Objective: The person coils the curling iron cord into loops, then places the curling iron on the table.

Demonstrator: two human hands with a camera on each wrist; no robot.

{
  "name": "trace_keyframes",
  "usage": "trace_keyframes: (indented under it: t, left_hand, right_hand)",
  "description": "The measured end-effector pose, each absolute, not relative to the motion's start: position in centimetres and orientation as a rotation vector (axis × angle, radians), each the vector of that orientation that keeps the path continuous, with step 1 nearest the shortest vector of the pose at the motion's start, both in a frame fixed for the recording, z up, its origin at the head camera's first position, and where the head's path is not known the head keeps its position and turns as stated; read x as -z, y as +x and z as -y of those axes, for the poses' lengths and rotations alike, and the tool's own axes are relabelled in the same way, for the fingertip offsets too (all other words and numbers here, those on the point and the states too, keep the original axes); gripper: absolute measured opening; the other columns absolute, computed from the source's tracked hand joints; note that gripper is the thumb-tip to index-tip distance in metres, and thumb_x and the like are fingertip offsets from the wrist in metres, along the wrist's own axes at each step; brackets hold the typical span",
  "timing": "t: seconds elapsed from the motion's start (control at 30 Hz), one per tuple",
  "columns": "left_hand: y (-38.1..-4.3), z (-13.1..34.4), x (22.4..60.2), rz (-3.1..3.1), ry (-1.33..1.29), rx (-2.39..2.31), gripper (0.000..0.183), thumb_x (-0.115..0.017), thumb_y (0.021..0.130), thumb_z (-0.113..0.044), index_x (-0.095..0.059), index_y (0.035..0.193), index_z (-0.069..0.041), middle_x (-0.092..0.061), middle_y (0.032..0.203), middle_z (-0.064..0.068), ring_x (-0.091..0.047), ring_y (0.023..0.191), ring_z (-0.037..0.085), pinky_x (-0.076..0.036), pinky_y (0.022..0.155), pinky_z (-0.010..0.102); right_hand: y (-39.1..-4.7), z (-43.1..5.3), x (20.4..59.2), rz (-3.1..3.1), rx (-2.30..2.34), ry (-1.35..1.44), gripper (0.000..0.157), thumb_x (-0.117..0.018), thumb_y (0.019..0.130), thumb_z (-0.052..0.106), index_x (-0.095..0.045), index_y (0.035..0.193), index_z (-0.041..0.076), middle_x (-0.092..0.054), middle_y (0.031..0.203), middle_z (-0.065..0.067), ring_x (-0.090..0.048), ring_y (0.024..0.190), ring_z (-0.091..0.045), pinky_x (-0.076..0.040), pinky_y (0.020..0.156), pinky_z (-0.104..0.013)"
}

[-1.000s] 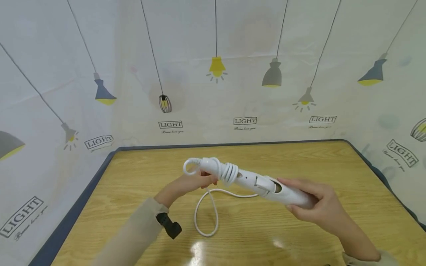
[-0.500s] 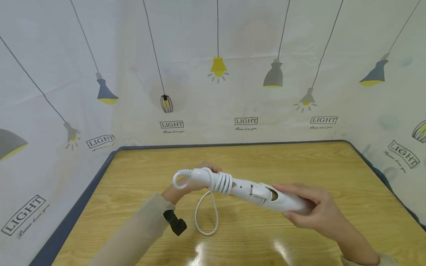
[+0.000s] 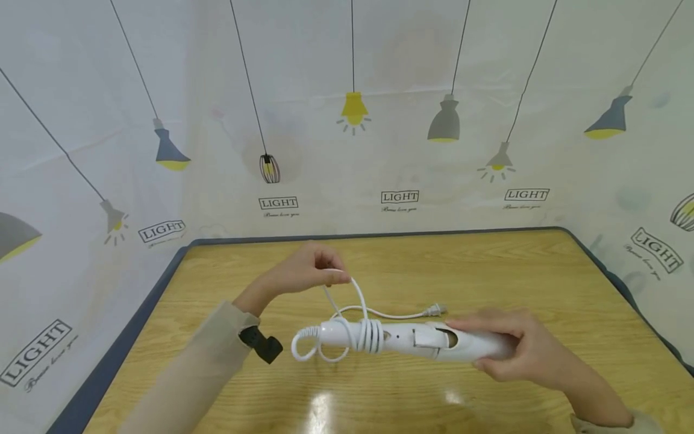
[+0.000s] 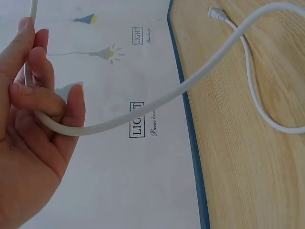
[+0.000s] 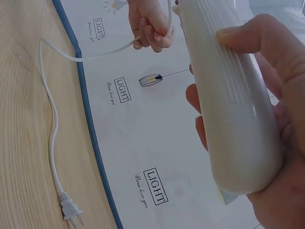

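Note:
A white hair styling iron (image 3: 403,339) lies nearly level above the table in the head view, its left end wrapped in several turns of its own white cord (image 3: 372,336). My right hand (image 3: 528,346) grips the smooth right end, with the thumb against the ribbed casing (image 5: 224,67) in the right wrist view. Up and left of the iron, my left hand (image 3: 300,271) holds the free cord between curled fingers. In the left wrist view the cord (image 4: 157,102) threads through those fingers and bows away to the right. The plug (image 3: 435,310) rests on the tabletop behind the iron.
The wood-grain table (image 3: 488,259) has a dark blue edge (image 3: 303,239) along its back and sides. A pale wall covering (image 3: 325,163) printed with lamps rises behind it. A black strap (image 3: 261,345) hangs at the left cuff.
My left hand has gone behind the iron and come up above it, drawing the cord upward. The iron has dropped lower and turned more level; the plug now shows behind it.

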State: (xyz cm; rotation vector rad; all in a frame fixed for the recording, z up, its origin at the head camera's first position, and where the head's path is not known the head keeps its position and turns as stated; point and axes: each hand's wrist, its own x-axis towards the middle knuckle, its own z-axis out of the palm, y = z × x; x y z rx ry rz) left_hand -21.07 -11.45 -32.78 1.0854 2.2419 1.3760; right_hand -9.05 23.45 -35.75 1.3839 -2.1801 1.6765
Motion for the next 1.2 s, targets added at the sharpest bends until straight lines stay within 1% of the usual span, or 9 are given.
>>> trace_keyframes:
  t: [0.17, 0.3, 0.4, 0.53, 0.73, 0.87, 1.0, 1.1, 1.2]
  left_hand:
    - [-20.7, 11.2, 32.4, -2.267, 1.084, -1.357, 0.006, -0.071, 0.079, -0.005, -0.068, 0.074, -0.004, -0.062, 0.069, 0.006, -0.045, 0.057, 0.009, -0.039, 0.055, 0.022]
    - [-20.5, 10.9, 31.7, -2.254, 1.127, -1.341, 0.007, -0.072, 0.078, -0.002, -0.067, 0.072, -0.002, -0.063, 0.069, 0.004, -0.050, 0.059, 0.012, -0.044, 0.058, 0.024]
    - [-19.8, 10.7, 30.9, -2.283, 1.127, -1.284, 0.010, -0.073, 0.078, -0.009, -0.067, 0.071, -0.006, -0.063, 0.069, 0.002, -0.052, 0.059, 0.012, -0.045, 0.058, 0.024]
    - [-18.5, 10.6, 30.0, -2.331, 1.099, -1.195, 0.013, -0.074, 0.078, -0.019, -0.067, 0.071, -0.011, -0.062, 0.068, -0.001, -0.047, 0.057, 0.009, -0.041, 0.054, 0.023]
    - [-16.5, 10.4, 28.8, -2.390, 1.207, -1.051, 0.010, -0.070, 0.082, -0.020, -0.071, 0.074, -0.014, -0.060, 0.065, -0.007, -0.043, 0.053, 0.006, -0.036, 0.049, 0.021]
    - [-15.3, 10.4, 28.1, -2.390, 1.337, -0.924, 0.011, -0.064, 0.086, -0.016, -0.072, 0.085, -0.009, -0.061, 0.068, -0.009, -0.046, 0.054, 0.003, -0.038, 0.048, 0.020]
    - [-14.2, 10.7, 27.7, -2.329, 1.358, -0.819, 0.021, -0.055, 0.093, -0.013, -0.067, 0.107, -0.003, -0.061, 0.069, -0.009, -0.046, 0.049, 0.000, -0.041, 0.046, 0.019]
    - [-13.3, 11.0, 27.7, -2.278, 1.240, -0.787, 0.034, -0.048, 0.097, -0.014, -0.052, 0.129, -0.006, -0.059, 0.061, -0.009, -0.044, 0.041, 0.002, -0.042, 0.043, 0.021]
    - [-12.4, 11.1, 28.3, -2.250, 1.100, -0.787, 0.044, -0.042, 0.099, -0.015, -0.034, 0.142, -0.012, -0.056, 0.054, -0.008, -0.040, 0.034, 0.007, -0.042, 0.040, 0.024]
  right_hand:
    - [-8.7, -23.3, 35.4, 2.308, -1.529, 1.412, 0.061, -0.072, 0.065, -0.012, -0.061, 0.122, 0.008, -0.062, 0.114, -0.005, -0.056, 0.084, -0.012, -0.048, 0.056, -0.025]
    - [-8.6, -22.9, 35.3, 2.437, -1.404, 1.377, 0.058, -0.074, 0.067, -0.004, -0.063, 0.120, 0.015, -0.063, 0.108, -0.001, -0.055, 0.077, -0.010, -0.047, 0.056, -0.022]
    - [-8.7, -22.6, 35.5, 2.475, -1.282, 1.334, 0.057, -0.075, 0.066, 0.000, -0.064, 0.118, 0.019, -0.064, 0.106, 0.002, -0.055, 0.077, -0.008, -0.046, 0.056, -0.021]
    - [-9.0, -22.2, 36.0, 2.539, -1.129, 1.224, 0.058, -0.076, 0.064, 0.003, -0.065, 0.117, 0.025, -0.065, 0.103, 0.005, -0.052, 0.072, -0.003, -0.043, 0.054, -0.020]
    - [-9.6, -21.5, 36.2, 2.638, -0.908, 1.030, 0.057, -0.076, 0.064, 0.008, -0.065, 0.116, 0.030, -0.066, 0.099, 0.008, -0.051, 0.071, 0.000, -0.042, 0.055, -0.021]
    - [-9.9, -21.0, 36.3, 2.658, -0.840, 0.888, 0.054, -0.077, 0.063, 0.008, -0.067, 0.113, 0.026, -0.068, 0.100, 0.004, -0.054, 0.074, -0.003, -0.044, 0.058, -0.023]
    - [-10.0, -20.7, 36.4, 2.694, -0.863, 0.733, 0.052, -0.077, 0.066, 0.008, -0.066, 0.115, 0.024, -0.067, 0.102, -0.001, -0.054, 0.073, -0.008, -0.045, 0.057, -0.023]
    - [-10.1, -20.7, 36.5, 2.653, -0.840, 0.654, 0.053, -0.077, 0.065, 0.007, -0.066, 0.115, 0.021, -0.067, 0.102, -0.003, -0.057, 0.076, -0.012, -0.046, 0.057, -0.025]
    - [-10.3, -20.7, 36.7, 2.577, -0.786, 0.591, 0.052, -0.077, 0.064, 0.006, -0.067, 0.114, 0.018, -0.067, 0.102, -0.004, -0.061, 0.079, -0.016, -0.047, 0.057, -0.027]
